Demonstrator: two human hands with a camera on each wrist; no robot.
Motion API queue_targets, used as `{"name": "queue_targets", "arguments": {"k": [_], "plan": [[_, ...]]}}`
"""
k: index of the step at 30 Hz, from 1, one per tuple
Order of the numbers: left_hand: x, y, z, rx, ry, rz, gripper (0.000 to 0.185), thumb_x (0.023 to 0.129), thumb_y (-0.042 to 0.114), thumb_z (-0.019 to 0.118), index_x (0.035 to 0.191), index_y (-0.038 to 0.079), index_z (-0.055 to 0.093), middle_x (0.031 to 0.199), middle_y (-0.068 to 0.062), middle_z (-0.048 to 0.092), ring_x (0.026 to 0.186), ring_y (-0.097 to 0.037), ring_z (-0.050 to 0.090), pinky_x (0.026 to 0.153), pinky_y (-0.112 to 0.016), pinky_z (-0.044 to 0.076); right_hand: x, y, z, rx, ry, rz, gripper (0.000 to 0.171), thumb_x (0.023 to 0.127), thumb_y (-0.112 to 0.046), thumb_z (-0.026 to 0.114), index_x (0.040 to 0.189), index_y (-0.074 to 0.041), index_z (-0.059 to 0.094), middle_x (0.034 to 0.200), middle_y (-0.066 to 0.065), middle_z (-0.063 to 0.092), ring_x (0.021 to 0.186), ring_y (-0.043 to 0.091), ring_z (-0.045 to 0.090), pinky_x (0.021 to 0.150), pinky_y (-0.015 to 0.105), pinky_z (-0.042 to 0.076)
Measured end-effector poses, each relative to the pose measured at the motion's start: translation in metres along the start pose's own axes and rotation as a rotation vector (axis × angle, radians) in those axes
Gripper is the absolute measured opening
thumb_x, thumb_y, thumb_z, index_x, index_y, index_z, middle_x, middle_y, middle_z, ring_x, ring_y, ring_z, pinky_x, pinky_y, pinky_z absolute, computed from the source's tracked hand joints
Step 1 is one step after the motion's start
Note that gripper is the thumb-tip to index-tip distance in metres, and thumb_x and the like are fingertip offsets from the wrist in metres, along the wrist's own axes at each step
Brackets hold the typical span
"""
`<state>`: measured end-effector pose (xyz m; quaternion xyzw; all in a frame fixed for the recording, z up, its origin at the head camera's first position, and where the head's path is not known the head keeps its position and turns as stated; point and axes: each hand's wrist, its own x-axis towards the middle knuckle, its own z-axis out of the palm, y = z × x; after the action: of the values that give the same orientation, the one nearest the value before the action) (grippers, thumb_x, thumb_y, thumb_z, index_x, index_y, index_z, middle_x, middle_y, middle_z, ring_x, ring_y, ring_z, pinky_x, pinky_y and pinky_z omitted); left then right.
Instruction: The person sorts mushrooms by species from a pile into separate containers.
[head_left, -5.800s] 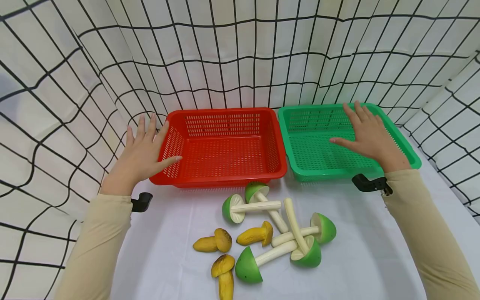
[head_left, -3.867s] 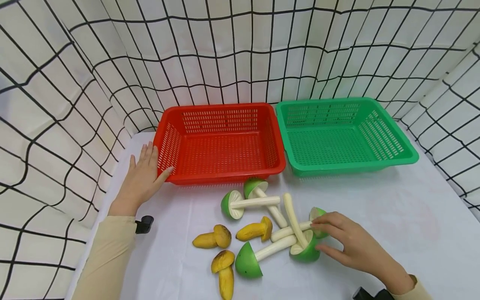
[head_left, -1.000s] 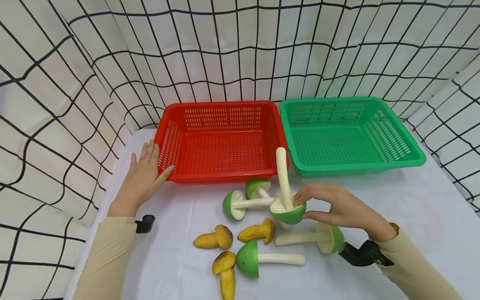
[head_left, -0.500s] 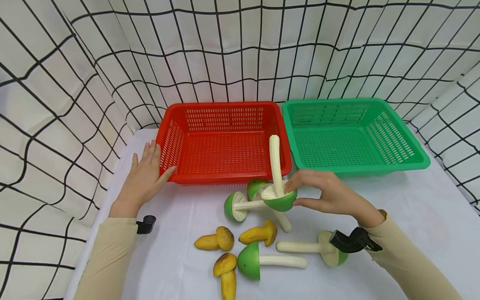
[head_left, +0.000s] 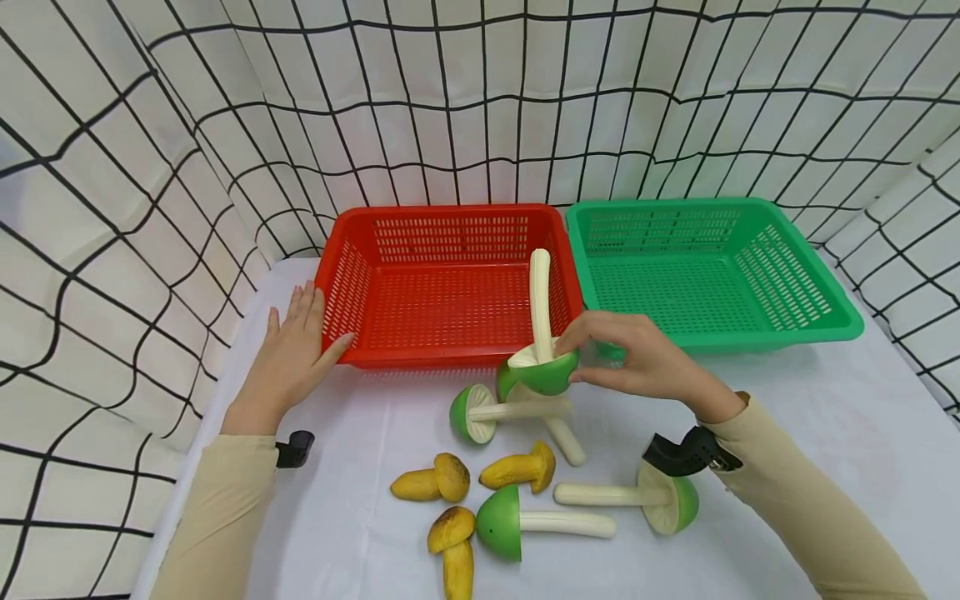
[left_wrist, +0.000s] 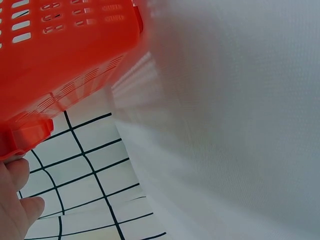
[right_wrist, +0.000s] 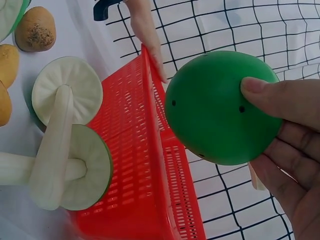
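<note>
Change: one green mushroom (head_left: 546, 377) has left the cluster in front of the red basket (head_left: 450, 362). Over the last second it shifted up and leftward, and now hangs at that basket's front right corner, cap down, stem up. The stem crosses the rim in the head view; cannot tell whether it is truly over it.

Right hand (head_left: 637, 354): thumb and fingers clamped on the cap.

Left hand (head_left: 288, 367): unmoved, against the red basket's left side, fingers straight, thumb apart from them at the rim.

Meaning, as judged: pick-up looks done, setting-down not yet; the steadied basket should shift little if bumped.

On the tabletop (head_left: 337, 517): two crossed green mushrooms (head_left: 473, 414) just in front of the red basket, partly behind the held one. Farther forward, three yellow mushrooms (head_left: 452, 477) and two more green mushrooms (head_left: 500, 523); this last pair now lies apart, no longer piled with the lifted one. Green basket (head_left: 750, 340) just right of the red basket.
</note>
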<state>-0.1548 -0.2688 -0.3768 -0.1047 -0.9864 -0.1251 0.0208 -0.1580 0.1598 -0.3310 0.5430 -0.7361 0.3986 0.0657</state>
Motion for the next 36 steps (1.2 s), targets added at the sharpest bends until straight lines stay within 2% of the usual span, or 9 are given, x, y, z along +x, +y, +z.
{"name": "queue_targets", "arguments": {"k": [3, 9, 16, 23, 29, 36], "plan": [[0.0, -0.001, 0.0, 0.006, 0.007, 0.006, 0.08, 0.099, 0.046, 0.035, 0.145, -0.012, 0.007, 0.153, -0.027, 0.003, 0.142, -0.038, -0.002, 0.108, -0.063, 0.001, 0.004, 0.002, 0.001, 0.0, 0.007, 0.016, 0.035, 0.068, 0.003, 0.08, 0.098, -0.01, 0.065, 0.098, 0.001, 0.066, 0.089, 0.01, 0.058, 0.064, 0.02, 0.044], [0.0, 0.0, 0.001, 0.012, 0.013, 0.022, 0.075, 0.1, 0.041, 0.035, 0.145, -0.013, 0.01, 0.153, -0.029, 0.005, 0.142, -0.039, 0.0, 0.107, -0.063, 0.002, 0.01, 0.006, 0.002, -0.028, 0.017, 0.02, 0.038, 0.066, 0.007, 0.079, 0.098, -0.008, 0.065, 0.097, 0.003, 0.066, 0.086, 0.013, 0.059, 0.064, 0.019, 0.044], [-0.002, 0.0, -0.001, 0.016, -0.006, 0.009, 0.073, 0.099, 0.038, 0.034, 0.146, -0.011, 0.006, 0.153, -0.028, 0.003, 0.142, -0.038, -0.003, 0.108, -0.063, 0.0, 0.02, 0.011, 0.003, -0.053, 0.001, 0.04, 0.033, 0.07, 0.002, 0.079, 0.098, -0.008, 0.066, 0.097, 0.002, 0.065, 0.081, 0.012, 0.058, 0.058, 0.024, 0.044], [-0.004, 0.0, -0.003, 0.015, -0.011, 0.008, 0.073, 0.099, 0.037, 0.034, 0.146, -0.011, 0.006, 0.153, -0.028, 0.002, 0.142, -0.038, -0.003, 0.108, -0.062, 0.0, 0.027, 0.013, 0.005, -0.091, -0.042, 0.069, 0.03, 0.072, -0.001, 0.079, 0.099, -0.008, 0.066, 0.098, 0.0, 0.065, 0.09, 0.011, 0.06, 0.074, 0.03, 0.05], [-0.003, 0.001, -0.003, 0.015, -0.004, 0.017, 0.072, 0.1, 0.037, 0.034, 0.146, -0.012, 0.007, 0.153, -0.028, 0.002, 0.142, -0.039, -0.003, 0.108, -0.063, 0.0, 0.032, 0.018, 0.007, -0.115, -0.057, 0.106, 0.027, 0.072, -0.002, 0.079, 0.095, -0.007, 0.065, 0.096, -0.001, 0.064, 0.089, 0.012, 0.06, 0.076, 0.034, 0.051], [-0.003, 0.002, -0.002, 0.023, -0.009, 0.011, 0.072, 0.099, 0.036, 0.035, 0.146, -0.011, 0.006, 0.153, -0.027, 0.002, 0.142, -0.038, -0.004, 0.108, -0.063, 0.001, 0.037, 0.027, 0.006, -0.086, -0.048, 0.159, 0.027, 0.072, 0.0, 0.079, 0.094, -0.004, 0.064, 0.093, 0.001, 0.064, 0.088, 0.014, 0.06, 0.075, 0.04, 0.051]]}}
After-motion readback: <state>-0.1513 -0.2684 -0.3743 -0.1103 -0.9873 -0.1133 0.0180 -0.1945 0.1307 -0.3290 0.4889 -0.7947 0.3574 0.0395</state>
